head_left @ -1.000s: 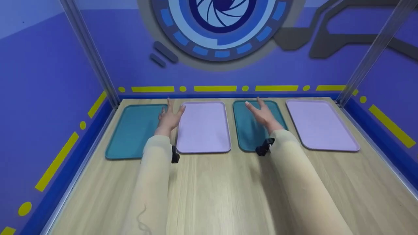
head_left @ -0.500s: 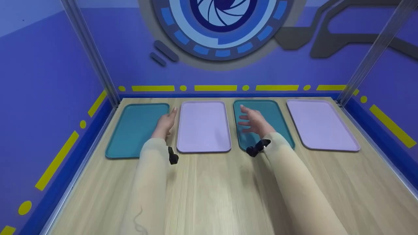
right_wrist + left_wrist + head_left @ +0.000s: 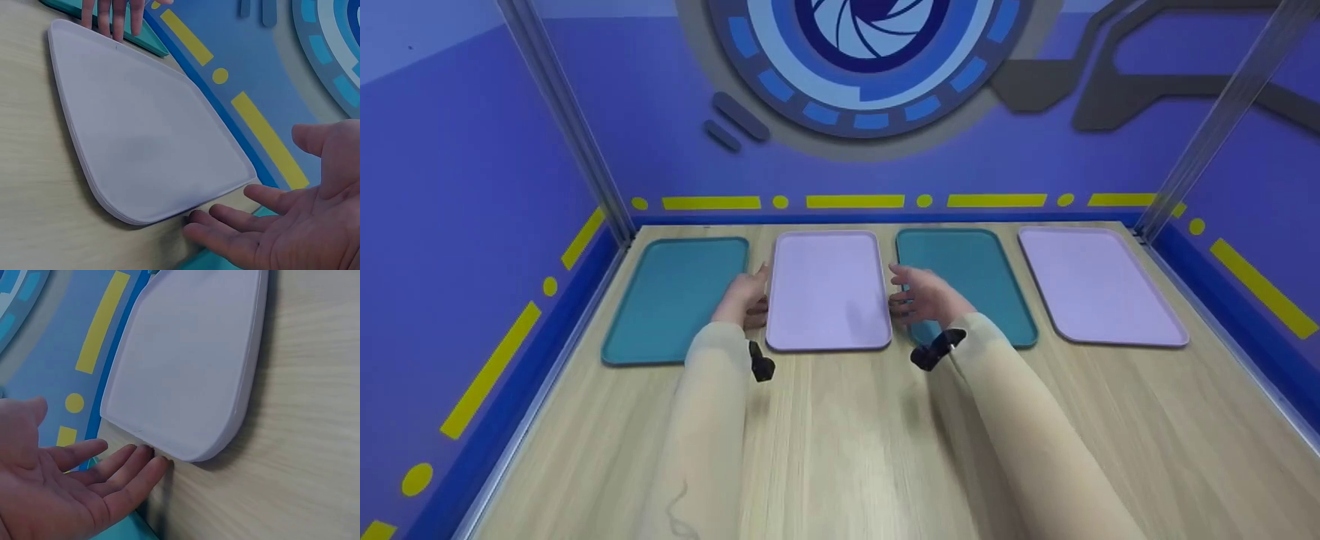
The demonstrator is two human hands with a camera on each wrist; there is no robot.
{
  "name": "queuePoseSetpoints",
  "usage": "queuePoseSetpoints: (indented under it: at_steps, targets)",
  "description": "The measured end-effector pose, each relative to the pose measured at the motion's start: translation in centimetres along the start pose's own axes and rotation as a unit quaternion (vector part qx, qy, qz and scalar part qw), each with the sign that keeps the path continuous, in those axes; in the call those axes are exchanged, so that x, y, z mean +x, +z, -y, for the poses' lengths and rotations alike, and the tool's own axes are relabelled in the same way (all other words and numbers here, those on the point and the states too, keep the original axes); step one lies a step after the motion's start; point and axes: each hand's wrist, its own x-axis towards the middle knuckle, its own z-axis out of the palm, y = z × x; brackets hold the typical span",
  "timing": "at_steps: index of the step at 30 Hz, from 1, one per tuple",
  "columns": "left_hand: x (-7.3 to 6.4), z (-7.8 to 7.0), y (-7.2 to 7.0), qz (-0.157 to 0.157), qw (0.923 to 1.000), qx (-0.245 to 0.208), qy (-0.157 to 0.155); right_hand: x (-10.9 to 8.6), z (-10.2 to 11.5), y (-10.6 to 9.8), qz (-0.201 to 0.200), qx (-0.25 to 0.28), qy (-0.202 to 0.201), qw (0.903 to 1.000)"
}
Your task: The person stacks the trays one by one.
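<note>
Between my two hands lies a pale lilac tray (image 3: pixel 829 289), flat on the wooden table. My left hand (image 3: pixel 744 296) is at its left edge, palm turned inward. In the left wrist view the left fingers (image 3: pixel 126 486) stretch straight to the tray's rim, thumb raised. My right hand (image 3: pixel 926 296) is at the opposite edge, over part of a teal tray (image 3: pixel 971 270). In the right wrist view the right fingers (image 3: pixel 225 239) extend loosely with their tips right at the lilac tray's rim. Neither hand grips anything.
Another teal tray (image 3: pixel 675 292) lies at the far left, and a second lilac tray (image 3: pixel 1099 285) at the far right. The table (image 3: pixel 825 442) ends at a blue back wall (image 3: pixel 645 112), with metal posts (image 3: pixel 566 112) at the corners.
Both hands have come down from above the trays' far part. The right hand has moved left, off the teal tray's middle, and both palms have turned inward to the lilac tray's sides.
</note>
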Motion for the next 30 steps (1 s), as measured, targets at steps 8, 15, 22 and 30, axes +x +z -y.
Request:
queuePoseSetpoints:
  at_steps: [8, 15, 22, 30]
  targets:
    - [0.2, 0.3, 0.5, 0.005, 0.9978, -0.059, -0.03, 0.6, -0.5, 0.4, -0.011, 0.002, 0.005, 0.9999]
    - [0.2, 0.8, 0.2, -0.008, 0.9995, -0.03, -0.003, 1.6, -1.3, -0.1, -0.031, 0.018, -0.011, 0.9993]
    - [0.4, 1.2, 0.0, 0.009, 0.9998, -0.015, -0.006, 1.5, -1.9, 0.3, -0.063, 0.005, -0.043, 0.997]
    - [-0.8, 1.9, -0.1, 0.013, 0.9991, -0.04, 0.008, 1.2, -2.9, 0.4, -0.083, 0.01, -0.06, 0.9947]
